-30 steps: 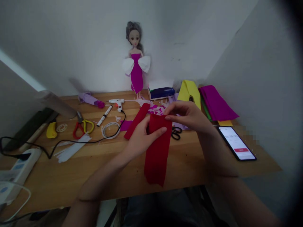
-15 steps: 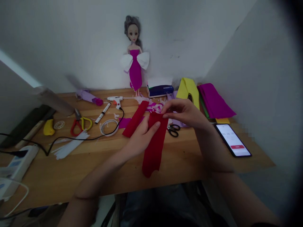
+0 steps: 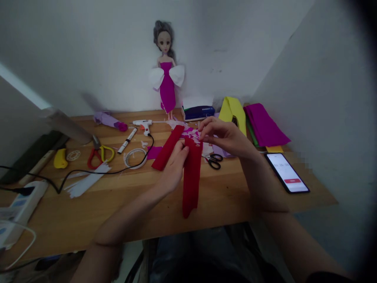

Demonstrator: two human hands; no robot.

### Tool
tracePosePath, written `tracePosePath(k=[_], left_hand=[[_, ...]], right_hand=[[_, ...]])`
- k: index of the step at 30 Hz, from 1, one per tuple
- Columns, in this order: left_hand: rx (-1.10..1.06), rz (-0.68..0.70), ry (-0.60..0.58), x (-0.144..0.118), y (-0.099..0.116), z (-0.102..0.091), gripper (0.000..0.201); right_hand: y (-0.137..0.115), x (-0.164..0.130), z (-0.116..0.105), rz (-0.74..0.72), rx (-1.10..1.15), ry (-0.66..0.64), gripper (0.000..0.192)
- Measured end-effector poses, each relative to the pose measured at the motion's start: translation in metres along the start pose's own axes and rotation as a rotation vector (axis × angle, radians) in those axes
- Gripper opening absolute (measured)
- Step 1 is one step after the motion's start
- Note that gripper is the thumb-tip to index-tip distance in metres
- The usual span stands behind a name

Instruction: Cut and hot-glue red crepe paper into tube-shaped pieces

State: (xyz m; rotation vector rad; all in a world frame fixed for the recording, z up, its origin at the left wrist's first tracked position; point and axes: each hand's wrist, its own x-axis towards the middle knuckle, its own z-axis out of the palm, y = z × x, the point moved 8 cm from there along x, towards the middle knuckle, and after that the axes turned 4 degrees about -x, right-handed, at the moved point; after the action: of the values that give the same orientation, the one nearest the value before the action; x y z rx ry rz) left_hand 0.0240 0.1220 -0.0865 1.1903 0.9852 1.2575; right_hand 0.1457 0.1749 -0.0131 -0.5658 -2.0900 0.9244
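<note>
A strip of red crepe paper [image 3: 191, 179] hangs down between my hands above the table's front part, its lower edge uneven. My left hand [image 3: 176, 161] pinches its upper left edge between thumb and fingers. At the upper right corner, the thumb and index finger of my right hand [image 3: 219, 133] are closed on the strip, the other fingers curled. A folded red crepe paper piece [image 3: 168, 148] lies just behind my left hand. Black-handled scissors [image 3: 214, 160] rest beneath my right hand, close to purple and white paper scraps [image 3: 193, 135].
A doll [image 3: 167, 84] in a magenta dress stands against the wall. Leftward lie a glue gun [image 3: 144, 125] with its cable, a marker [image 3: 127, 140], pliers [image 3: 100, 152], white strips [image 3: 88, 182] and a power strip [image 3: 22, 212]. Rightward are yellow paper [image 3: 232, 110], magenta paper [image 3: 266, 125] and a phone [image 3: 287, 173].
The red strip has turned to hang straighter, its lower end shifting right. My left hand has rotated at its edge, and my right hand has moved slightly left and up.
</note>
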Motion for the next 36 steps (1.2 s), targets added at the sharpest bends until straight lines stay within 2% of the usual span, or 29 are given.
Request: tracePosePath(k=[3, 6, 12, 16, 24, 36], left_hand=[[-0.012, -0.025, -0.022, -0.001, 0.005, 0.004, 0.015], [-0.028, 0.000, -0.041, 0.000, 0.013, 0.007, 0.014], [-0.112, 0.035, 0.020, 0.004, 0.012, 0.000, 0.017], [-0.057, 0.056, 0.056, 0.005, 0.013, -0.005, 0.017], [0.069, 0.099, 0.142, 0.007, 0.016, -0.016, 0.021], [0.041, 0.084, 0.098, 0.009, 0.016, -0.013, 0.020]], right_hand=[[-0.003, -0.001, 0.001, 0.015, 0.057, 0.002, 0.005], [-0.006, -0.002, 0.003, 0.033, 0.122, -0.009, 0.005], [-0.011, -0.006, 0.005, 0.047, 0.180, -0.036, 0.004], [-0.008, -0.008, 0.004, 0.102, 0.192, -0.033, 0.006], [-0.011, -0.008, -0.005, 0.119, 0.095, 0.032, 0.002], [-0.005, -0.008, 0.002, 0.197, 0.148, 0.056, 0.007]])
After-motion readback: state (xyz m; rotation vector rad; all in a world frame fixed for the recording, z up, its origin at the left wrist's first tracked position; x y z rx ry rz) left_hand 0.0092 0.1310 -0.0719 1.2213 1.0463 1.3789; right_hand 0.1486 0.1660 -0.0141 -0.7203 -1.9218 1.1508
